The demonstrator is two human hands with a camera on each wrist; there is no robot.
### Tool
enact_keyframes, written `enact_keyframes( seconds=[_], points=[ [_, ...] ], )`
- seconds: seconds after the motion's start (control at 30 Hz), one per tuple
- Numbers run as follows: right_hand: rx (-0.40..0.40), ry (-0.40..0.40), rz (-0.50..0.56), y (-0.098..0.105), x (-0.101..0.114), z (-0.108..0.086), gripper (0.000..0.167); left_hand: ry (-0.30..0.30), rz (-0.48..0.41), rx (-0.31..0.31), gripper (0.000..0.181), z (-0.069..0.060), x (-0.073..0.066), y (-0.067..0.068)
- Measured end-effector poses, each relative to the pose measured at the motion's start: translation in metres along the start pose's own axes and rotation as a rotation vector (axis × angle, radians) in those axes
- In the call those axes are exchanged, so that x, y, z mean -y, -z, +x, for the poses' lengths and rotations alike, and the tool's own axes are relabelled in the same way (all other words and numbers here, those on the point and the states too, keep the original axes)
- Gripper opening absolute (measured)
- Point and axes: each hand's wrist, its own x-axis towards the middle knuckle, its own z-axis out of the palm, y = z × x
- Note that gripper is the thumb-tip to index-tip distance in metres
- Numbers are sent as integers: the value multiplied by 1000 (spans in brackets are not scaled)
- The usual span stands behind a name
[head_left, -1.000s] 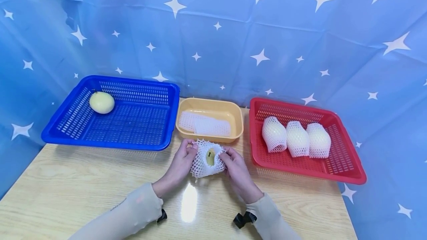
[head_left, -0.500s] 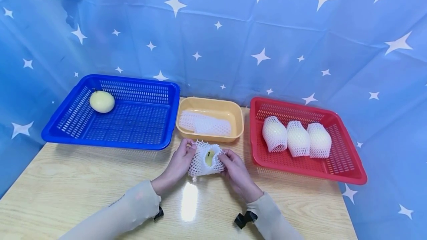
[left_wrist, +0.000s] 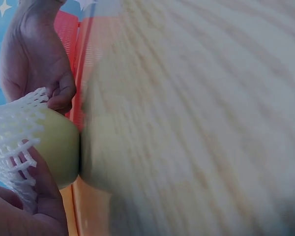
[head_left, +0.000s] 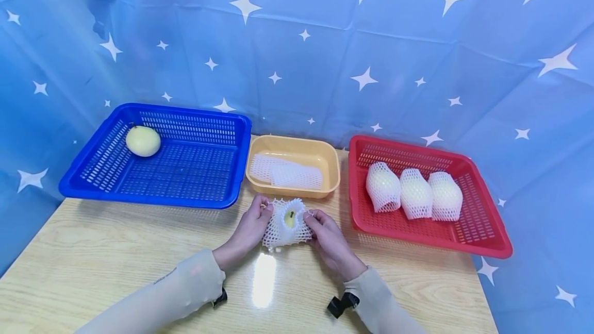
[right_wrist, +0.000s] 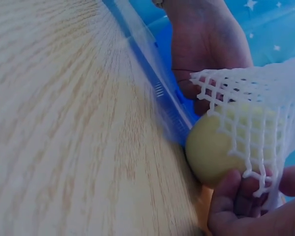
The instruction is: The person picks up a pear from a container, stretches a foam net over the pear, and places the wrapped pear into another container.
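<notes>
On the wood-grain table, a yellow-green pear is partly covered by a white foam net, with its stem exposed at the top and its lower part bare. One edge of the net is pinched between the curled fingers and thumb of the left hand; the opposite edge is pinched likewise by the right hand. Behind, flat foam sleeves are held in a yellow tray, flanked by a blue basket containing one unwrapped pear and a red basket containing three netted pears.
</notes>
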Motion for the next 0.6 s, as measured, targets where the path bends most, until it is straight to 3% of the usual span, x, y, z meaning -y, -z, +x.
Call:
enact_keyframes(
  seconds=[0.37,0.6],
  points=[
    [-32,15,-57,0,0,1,16,12,56,0,12,1,5,0],
    [-49,24,-125,-1,2,-1,15,42,47,9,10,2,5,1]
  ],
)
